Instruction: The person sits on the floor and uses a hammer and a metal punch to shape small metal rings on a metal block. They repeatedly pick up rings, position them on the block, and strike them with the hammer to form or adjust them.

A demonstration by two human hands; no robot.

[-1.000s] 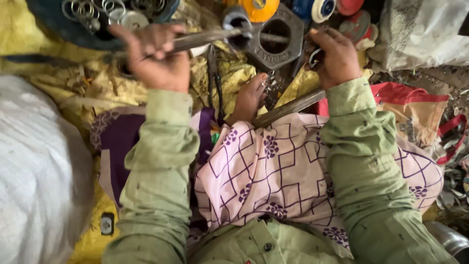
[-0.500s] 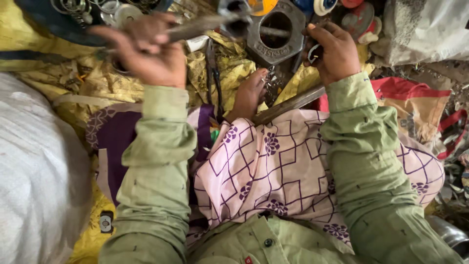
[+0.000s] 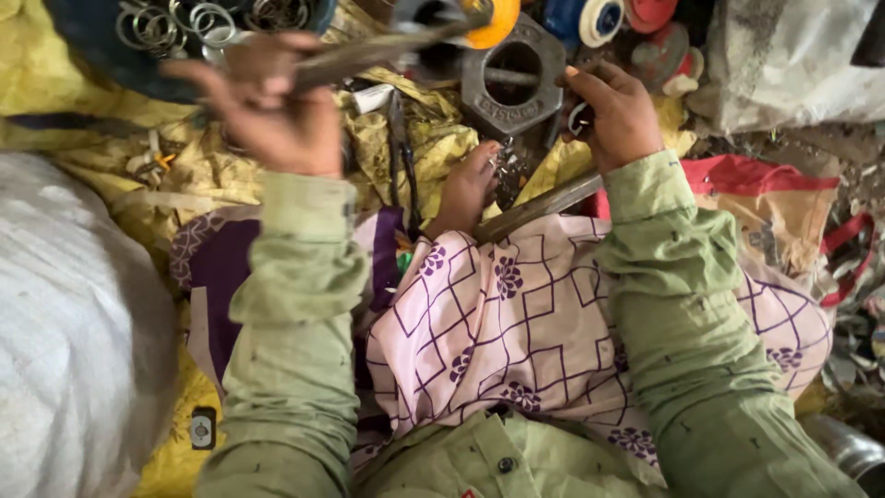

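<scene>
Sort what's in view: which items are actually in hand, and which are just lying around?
In hand:
- left hand grips a metal rod
- right hand touches the big grey hex nut and a small ring

Lying about:
- wire rings in a dark dish
- coloured tape rolls
- yellow cloth
- white sack
- red bag

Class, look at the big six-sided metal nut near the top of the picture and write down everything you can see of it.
The large hexagonal nut is dull grey metal with a rough, worn-looking face and a wide round hole through its middle. A metal bar shows inside that hole. It lies roughly flat, face up, among yellow cloth and clutter near the top centre. The right hand is at its right edge, fingertips against or just beside it. The long metal tool gripped by the left hand points toward its upper left; contact cannot be told.
</scene>
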